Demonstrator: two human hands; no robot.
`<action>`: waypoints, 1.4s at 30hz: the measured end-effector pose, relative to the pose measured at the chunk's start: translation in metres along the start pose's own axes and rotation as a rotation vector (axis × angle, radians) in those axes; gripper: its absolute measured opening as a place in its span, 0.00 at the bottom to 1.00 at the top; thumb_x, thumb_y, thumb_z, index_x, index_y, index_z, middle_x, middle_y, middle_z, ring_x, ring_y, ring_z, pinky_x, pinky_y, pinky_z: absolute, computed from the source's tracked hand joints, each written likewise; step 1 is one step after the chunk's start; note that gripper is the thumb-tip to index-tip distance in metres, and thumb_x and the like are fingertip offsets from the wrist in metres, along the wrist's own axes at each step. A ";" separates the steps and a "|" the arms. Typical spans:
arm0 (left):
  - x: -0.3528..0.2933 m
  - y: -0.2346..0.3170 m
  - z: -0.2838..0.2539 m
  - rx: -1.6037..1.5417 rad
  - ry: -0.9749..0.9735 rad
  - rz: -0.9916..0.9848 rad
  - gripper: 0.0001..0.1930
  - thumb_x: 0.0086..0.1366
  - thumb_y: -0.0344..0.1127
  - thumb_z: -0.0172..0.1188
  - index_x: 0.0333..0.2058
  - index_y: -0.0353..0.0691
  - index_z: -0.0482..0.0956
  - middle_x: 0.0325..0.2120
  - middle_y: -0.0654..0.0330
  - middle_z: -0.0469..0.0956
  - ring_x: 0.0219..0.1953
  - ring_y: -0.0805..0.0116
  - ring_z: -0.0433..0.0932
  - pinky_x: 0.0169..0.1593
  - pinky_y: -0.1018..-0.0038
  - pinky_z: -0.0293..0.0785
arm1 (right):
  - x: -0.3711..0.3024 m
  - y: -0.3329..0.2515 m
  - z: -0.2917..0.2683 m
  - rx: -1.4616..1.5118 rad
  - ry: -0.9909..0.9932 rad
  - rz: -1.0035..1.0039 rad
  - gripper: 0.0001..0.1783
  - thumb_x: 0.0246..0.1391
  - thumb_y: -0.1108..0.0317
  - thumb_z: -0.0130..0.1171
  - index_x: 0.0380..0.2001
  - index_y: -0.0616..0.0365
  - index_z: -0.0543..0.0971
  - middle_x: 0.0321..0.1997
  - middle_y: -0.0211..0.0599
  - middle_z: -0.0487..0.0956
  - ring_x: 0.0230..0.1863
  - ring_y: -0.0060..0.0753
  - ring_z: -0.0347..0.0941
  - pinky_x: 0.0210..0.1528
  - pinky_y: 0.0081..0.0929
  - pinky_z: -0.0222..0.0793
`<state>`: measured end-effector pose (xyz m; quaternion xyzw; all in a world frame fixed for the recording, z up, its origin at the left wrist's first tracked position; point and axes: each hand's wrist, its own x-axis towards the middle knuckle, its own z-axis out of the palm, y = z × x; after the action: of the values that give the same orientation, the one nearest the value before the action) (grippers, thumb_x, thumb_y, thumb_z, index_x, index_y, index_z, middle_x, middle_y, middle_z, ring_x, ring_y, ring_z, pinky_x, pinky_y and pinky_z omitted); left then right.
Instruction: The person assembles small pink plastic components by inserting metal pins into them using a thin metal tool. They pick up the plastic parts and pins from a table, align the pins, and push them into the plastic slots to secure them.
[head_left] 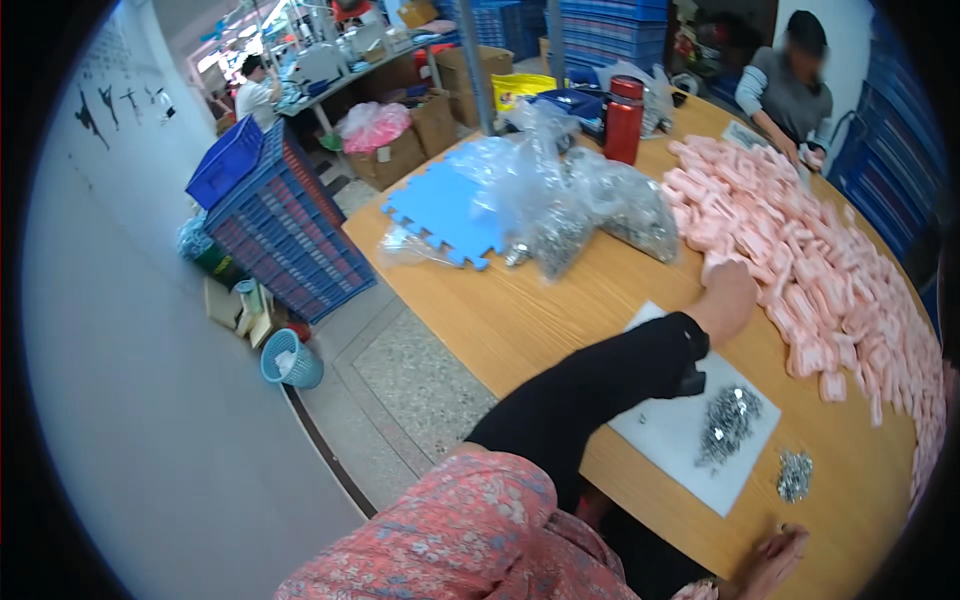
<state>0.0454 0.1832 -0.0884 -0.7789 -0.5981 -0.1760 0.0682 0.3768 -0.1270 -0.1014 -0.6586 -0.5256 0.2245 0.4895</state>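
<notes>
My left hand, its arm in a black sleeve, reaches across the table to the near edge of a large heap of pale pink moulded pieces. Its fingertips are at the pink pieces; the back of the hand hides whether they grip one. My right hand is low at the table's near edge, fingers loosely stretched, with nothing plainly held. Between the hands lies a white board bearing a pile of small shiny silver metal parts. A smaller cluster of silver parts sits on the wood beside it.
Clear plastic bags of metal parts, a blue foam mat and a red flask stand farther back on the wooden table. Across it sits another person. Stacked blue crates and a wastebasket are at left.
</notes>
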 end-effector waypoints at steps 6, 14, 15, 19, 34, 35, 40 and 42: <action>-0.018 0.000 -0.044 0.117 -0.158 0.034 0.13 0.57 0.38 0.62 0.40 0.42 0.85 0.42 0.56 0.77 0.48 0.59 0.73 0.47 0.62 0.71 | -0.002 -0.038 0.024 -0.089 0.074 0.039 0.33 0.68 0.45 0.38 0.20 0.62 0.72 0.14 0.32 0.66 0.17 0.30 0.60 0.21 0.29 0.54; -0.032 -0.010 -0.030 0.032 -0.241 0.057 0.15 0.56 0.39 0.63 0.41 0.40 0.83 0.47 0.53 0.77 0.51 0.58 0.74 0.52 0.60 0.69 | 0.009 -0.016 0.021 -0.386 0.135 -0.157 0.28 0.68 0.49 0.43 0.39 0.66 0.80 0.24 0.41 0.75 0.24 0.33 0.68 0.28 0.30 0.66; -0.031 -0.011 -0.028 -0.030 -0.258 0.067 0.15 0.55 0.38 0.63 0.41 0.40 0.84 0.46 0.52 0.78 0.51 0.57 0.75 0.52 0.60 0.70 | 0.015 0.023 0.008 -0.528 0.146 -0.259 0.27 0.68 0.50 0.44 0.44 0.67 0.79 0.27 0.42 0.77 0.25 0.34 0.69 0.29 0.30 0.67; -0.034 -0.015 -0.042 -0.207 -0.344 0.094 0.17 0.52 0.35 0.66 0.41 0.38 0.82 0.44 0.50 0.80 0.50 0.53 0.78 0.51 0.59 0.74 | 0.004 -0.040 0.027 -0.254 0.114 -0.158 0.27 0.67 0.53 0.48 0.54 0.70 0.73 0.36 0.47 0.79 0.32 0.38 0.74 0.33 0.32 0.71; -0.102 0.027 -0.127 -1.928 -0.588 -0.261 0.19 0.59 0.43 0.59 0.44 0.37 0.72 0.33 0.52 0.77 0.29 0.65 0.79 0.26 0.66 0.79 | 0.013 -0.110 0.059 0.000 -0.536 -0.620 0.21 0.68 0.62 0.40 0.55 0.57 0.76 0.59 0.57 0.73 0.46 0.40 0.75 0.43 0.31 0.73; -0.115 0.036 -0.124 -2.116 -0.701 -0.210 0.18 0.61 0.44 0.57 0.45 0.38 0.71 0.34 0.52 0.77 0.29 0.65 0.78 0.28 0.66 0.80 | 0.012 -0.112 0.062 0.082 -0.602 -0.613 0.21 0.68 0.60 0.42 0.56 0.54 0.76 0.60 0.57 0.73 0.46 0.41 0.75 0.44 0.31 0.72; -0.172 0.064 -0.147 -2.364 -0.793 -0.377 0.19 0.64 0.44 0.55 0.48 0.39 0.67 0.37 0.50 0.77 0.30 0.64 0.78 0.31 0.67 0.79 | -0.020 -0.162 0.096 0.278 -0.624 -0.388 0.16 0.62 0.67 0.38 0.34 0.65 0.75 0.63 0.59 0.68 0.36 0.35 0.77 0.32 0.20 0.70; -0.181 0.063 -0.144 -2.440 -0.844 -0.358 0.19 0.64 0.42 0.55 0.49 0.38 0.66 0.38 0.49 0.77 0.31 0.64 0.79 0.34 0.68 0.79 | -0.022 -0.159 0.088 0.258 -0.677 -0.345 0.15 0.61 0.70 0.37 0.32 0.65 0.75 0.68 0.62 0.64 0.39 0.39 0.78 0.34 0.26 0.73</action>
<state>0.0376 -0.0437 -0.0122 -0.2434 -0.1238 -0.3523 -0.8952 0.2230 -0.1166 -0.0033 -0.3826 -0.7274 0.4077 0.3979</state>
